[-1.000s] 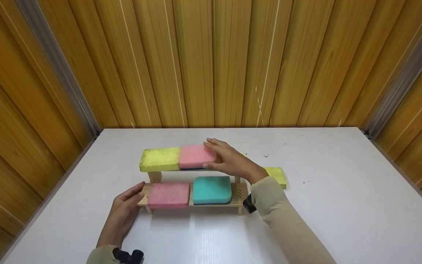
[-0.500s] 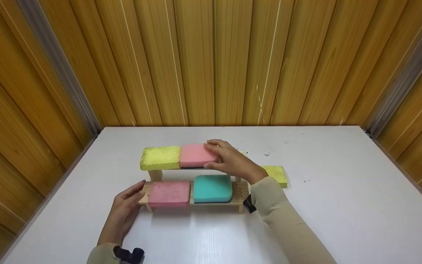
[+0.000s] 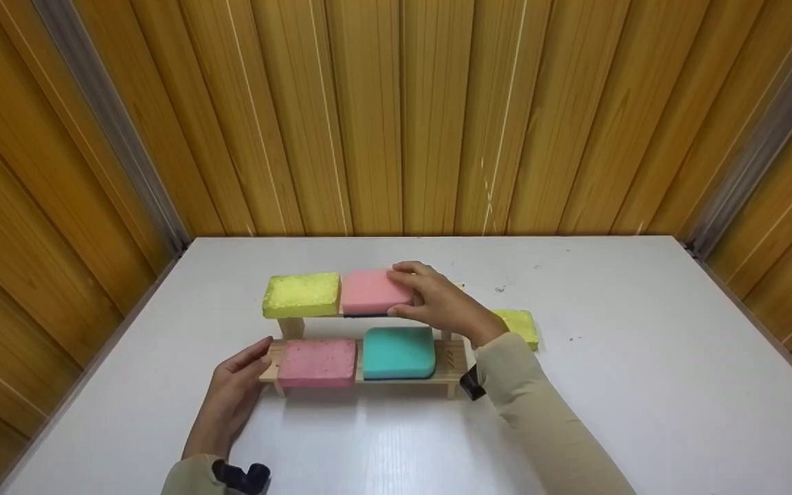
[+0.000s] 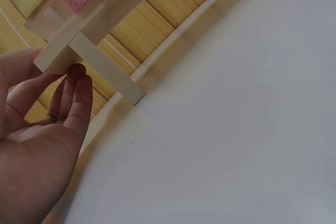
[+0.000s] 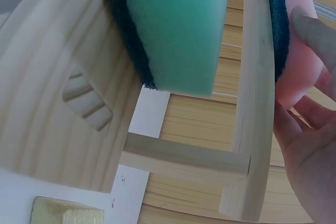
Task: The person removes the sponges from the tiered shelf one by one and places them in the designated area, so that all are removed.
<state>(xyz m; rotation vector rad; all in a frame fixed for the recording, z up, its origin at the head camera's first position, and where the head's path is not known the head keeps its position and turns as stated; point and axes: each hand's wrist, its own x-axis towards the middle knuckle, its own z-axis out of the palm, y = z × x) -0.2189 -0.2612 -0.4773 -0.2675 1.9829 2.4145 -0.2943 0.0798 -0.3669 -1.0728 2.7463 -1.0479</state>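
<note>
A two-tier wooden rack (image 3: 452, 357) stands on the table. At the left end of its lower tier, my left hand (image 3: 229, 395) pinches the board; the left wrist view has the fingertips on the board end (image 4: 58, 56), beside a leg. My right hand (image 3: 443, 302) grips a pink sponge (image 3: 367, 289) by its right side on the upper tier. That sponge has a dark scouring layer (image 5: 281, 30) underneath, facing the board. Left of it lies a yellow sponge (image 3: 302, 294), a narrow gap between them. The lower tier bears a rose porous sponge (image 3: 317, 362) and a teal sponge (image 3: 398, 352).
Another yellow sponge (image 3: 521, 328) lies on the white table (image 3: 643, 399), right of the rack and partly behind my right forearm. Small dark specks (image 3: 500, 289) mark the tabletop. A wood-patterned wall (image 3: 430, 137) rises along the table's back edge.
My right hand has shifted the pink sponge slightly right, so a narrow gap now separates it from the yellow one. The left hand stays at the rack's end.
</note>
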